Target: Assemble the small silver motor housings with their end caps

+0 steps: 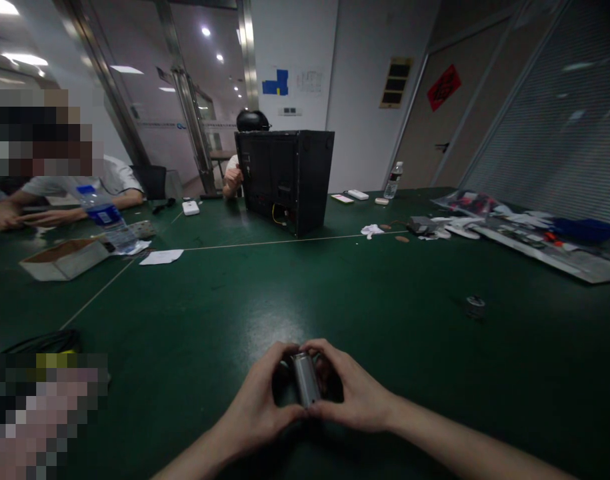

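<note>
A small silver metal cylinder [306, 378] is held just above the green table [225, 313], low in the middle of the head view. My left hand [257, 407] grips it from the left, fingers curled round it. My right hand [352, 393] closes on it from the right, thumb and fingertips meeting those of the left hand over a dark part behind the cylinder. What that dark part is I cannot make out.
A black computer case [285, 177] stands at the table's far middle, a person behind it. At the left sit another person, a water bottle [107, 220], a cardboard box [65, 259] and papers. Parts and a long tray [549, 250] lie at right; a small round part [475, 305] is nearer.
</note>
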Action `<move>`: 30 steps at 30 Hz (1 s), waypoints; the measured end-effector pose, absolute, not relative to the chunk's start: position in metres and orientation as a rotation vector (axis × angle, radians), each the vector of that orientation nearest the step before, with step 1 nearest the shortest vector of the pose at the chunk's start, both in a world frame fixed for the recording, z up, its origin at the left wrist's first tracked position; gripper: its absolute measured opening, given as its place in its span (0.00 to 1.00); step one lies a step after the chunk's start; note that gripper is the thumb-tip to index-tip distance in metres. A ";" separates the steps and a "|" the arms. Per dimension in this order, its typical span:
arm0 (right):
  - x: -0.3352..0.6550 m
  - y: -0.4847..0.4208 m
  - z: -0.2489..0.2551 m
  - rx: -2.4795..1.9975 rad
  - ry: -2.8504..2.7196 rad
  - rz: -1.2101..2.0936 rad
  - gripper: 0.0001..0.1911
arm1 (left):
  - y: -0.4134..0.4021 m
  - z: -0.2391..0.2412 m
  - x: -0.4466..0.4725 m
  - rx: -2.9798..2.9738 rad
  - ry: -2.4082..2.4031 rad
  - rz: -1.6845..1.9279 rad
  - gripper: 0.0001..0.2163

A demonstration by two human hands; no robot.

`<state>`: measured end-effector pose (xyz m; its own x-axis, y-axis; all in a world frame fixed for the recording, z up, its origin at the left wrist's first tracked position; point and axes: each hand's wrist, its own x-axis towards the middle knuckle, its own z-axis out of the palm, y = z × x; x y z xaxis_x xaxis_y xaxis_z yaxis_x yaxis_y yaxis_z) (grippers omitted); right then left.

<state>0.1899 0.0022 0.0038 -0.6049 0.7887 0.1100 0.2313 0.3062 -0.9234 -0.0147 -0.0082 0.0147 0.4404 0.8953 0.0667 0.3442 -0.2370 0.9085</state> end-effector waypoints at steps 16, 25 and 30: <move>0.191 0.003 0.003 -0.854 -2.059 1.253 0.35 | -0.009 0.016 -0.013 1.716 1.015 0.768 0.28; 0.190 0.002 0.003 -0.934 -2.004 1.312 0.33 | -0.009 0.019 -0.012 1.688 0.968 0.771 0.25; 0.190 0.003 0.003 -0.914 -2.017 1.291 0.32 | -0.010 0.016 -0.013 1.704 1.028 0.777 0.26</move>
<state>0.1903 0.0027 0.0031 -0.6039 0.7908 0.1000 0.2406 0.3004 -0.9230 -0.0127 -0.0096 0.0164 0.4413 0.8965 0.0393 0.2824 -0.1804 0.9422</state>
